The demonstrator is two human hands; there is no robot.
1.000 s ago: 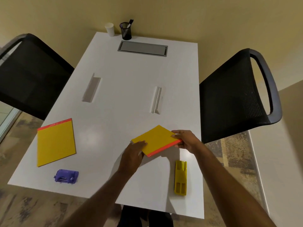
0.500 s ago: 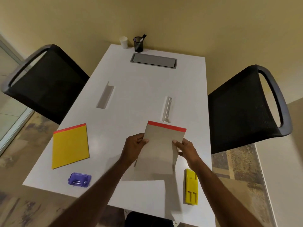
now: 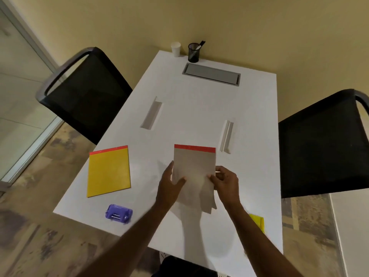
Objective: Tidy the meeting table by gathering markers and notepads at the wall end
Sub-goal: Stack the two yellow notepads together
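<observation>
I hold a notepad [image 3: 194, 168] above the white table [image 3: 199, 108], its grey cardboard back facing me and its red binding strip on the far edge. My left hand [image 3: 169, 184] grips its left side and my right hand [image 3: 226, 181] grips its right side. A second notepad [image 3: 108, 171], yellow with a red strip, lies flat at the table's near left. At the wall end stands a black mesh cup [image 3: 193, 52] with a marker [image 3: 199, 45] in it.
A white paper cup [image 3: 176, 49] stands beside the mesh cup, with a grey cable hatch [image 3: 211, 73] in front. Two white folded name stands [image 3: 151, 113] [image 3: 225, 137] sit mid-table. A purple hole punch [image 3: 119, 213] and a yellow stapler [image 3: 257, 221] lie near the front edge. Black chairs [image 3: 83, 94] [image 3: 321, 144] flank the table.
The notepad went from lying tilted with its yellow face up to being lifted and turned over, grey back toward me, red strip on the far edge. Both hands kept hold of it.
</observation>
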